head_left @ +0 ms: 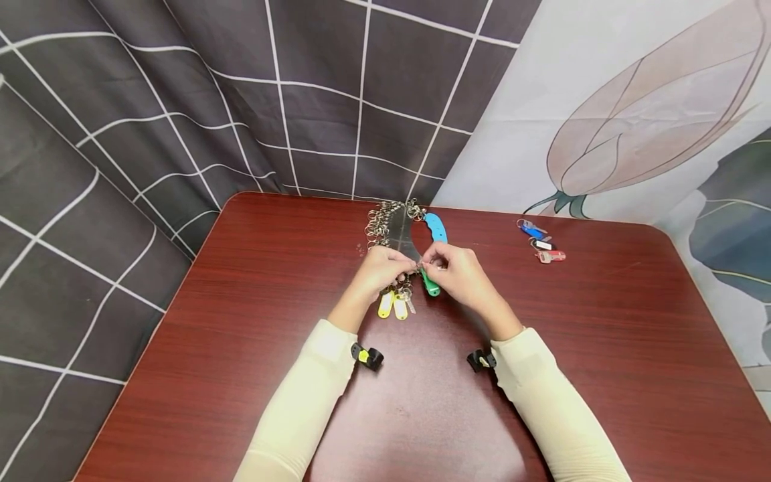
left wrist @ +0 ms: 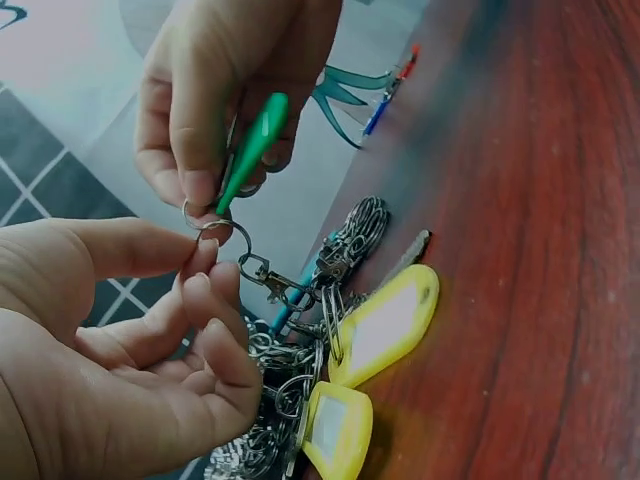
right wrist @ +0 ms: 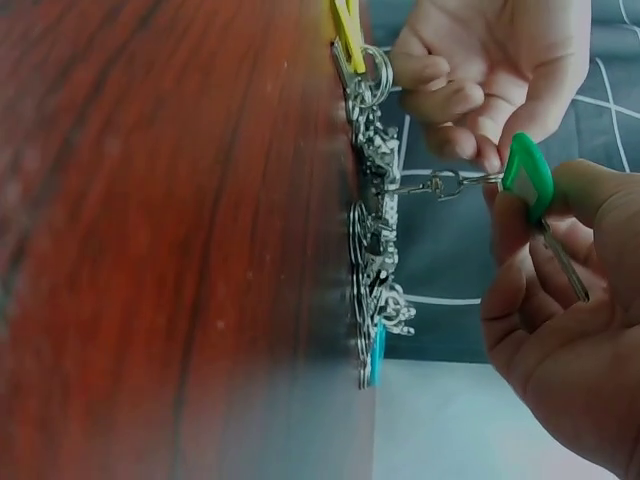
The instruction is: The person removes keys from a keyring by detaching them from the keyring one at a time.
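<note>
My left hand (head_left: 375,271) pinches a metal split ring (left wrist: 243,236) between thumb and forefinger, seen closely in the left wrist view. My right hand (head_left: 460,276) holds the green key tag (right wrist: 530,178), which hangs on that ring with a silver key (right wrist: 565,262). A small swivel clasp (left wrist: 268,280) links the ring to a bunch of metal clasps and rings (head_left: 377,224). These line a curved grey metal plate (head_left: 400,229) with a blue handle (head_left: 436,228), lying on the table. Below my left hand are two yellow key tags (head_left: 386,304) and a key (head_left: 411,302).
Toward the back right of the reddish-brown table (head_left: 602,348) lie keys with a blue tag (head_left: 533,231), a black tag (head_left: 544,245) and a red tag (head_left: 557,256). A dark checked curtain (head_left: 319,114) and a flower-print cloth (head_left: 512,147) hang behind the table's far edge.
</note>
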### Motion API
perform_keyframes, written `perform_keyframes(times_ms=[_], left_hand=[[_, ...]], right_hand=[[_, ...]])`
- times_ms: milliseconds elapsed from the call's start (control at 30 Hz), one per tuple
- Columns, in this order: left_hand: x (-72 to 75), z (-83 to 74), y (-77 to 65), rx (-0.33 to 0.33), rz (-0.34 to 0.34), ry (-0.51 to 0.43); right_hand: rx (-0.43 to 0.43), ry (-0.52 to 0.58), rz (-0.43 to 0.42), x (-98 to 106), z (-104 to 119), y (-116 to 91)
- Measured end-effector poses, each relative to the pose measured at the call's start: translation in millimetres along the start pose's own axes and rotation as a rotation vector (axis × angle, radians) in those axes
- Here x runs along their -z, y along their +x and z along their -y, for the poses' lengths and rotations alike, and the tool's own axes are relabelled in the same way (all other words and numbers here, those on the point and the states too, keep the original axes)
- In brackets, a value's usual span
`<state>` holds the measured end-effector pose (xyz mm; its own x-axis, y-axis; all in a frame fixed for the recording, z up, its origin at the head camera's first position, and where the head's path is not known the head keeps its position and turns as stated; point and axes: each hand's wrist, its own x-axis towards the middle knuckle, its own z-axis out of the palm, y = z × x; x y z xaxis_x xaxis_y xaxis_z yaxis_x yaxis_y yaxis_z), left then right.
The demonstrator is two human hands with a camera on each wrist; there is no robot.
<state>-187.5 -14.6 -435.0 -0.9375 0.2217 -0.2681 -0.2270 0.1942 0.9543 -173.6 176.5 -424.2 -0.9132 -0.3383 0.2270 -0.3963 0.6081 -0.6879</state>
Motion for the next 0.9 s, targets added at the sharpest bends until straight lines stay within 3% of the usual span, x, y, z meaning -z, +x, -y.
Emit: perform_keyframes(times_ms=[133, 267, 700, 900], left_hand=[[1.0, 0.5, 4.1, 0.048, 0.045, -0.103], [1.7, -1.4, 5.8, 0.08, 0.065, -0.141], [6.7, -6.1, 5.0, 0.084, 0.1, -0.071], [7.5, -6.1, 5.7, 0.054, 0.091, -0.017]], right_hand=[[0.101, -0.05, 0.018, -0.2, -2.5, -0.2], [0.173, -0.082, 0.039, -1.4, -4.1, -0.1], [0.25, -0.107, 0.055, -0.3, -3.3, -1.1], [0.215, -0.09, 0.062, -0.2, -3.3, -0.8]])
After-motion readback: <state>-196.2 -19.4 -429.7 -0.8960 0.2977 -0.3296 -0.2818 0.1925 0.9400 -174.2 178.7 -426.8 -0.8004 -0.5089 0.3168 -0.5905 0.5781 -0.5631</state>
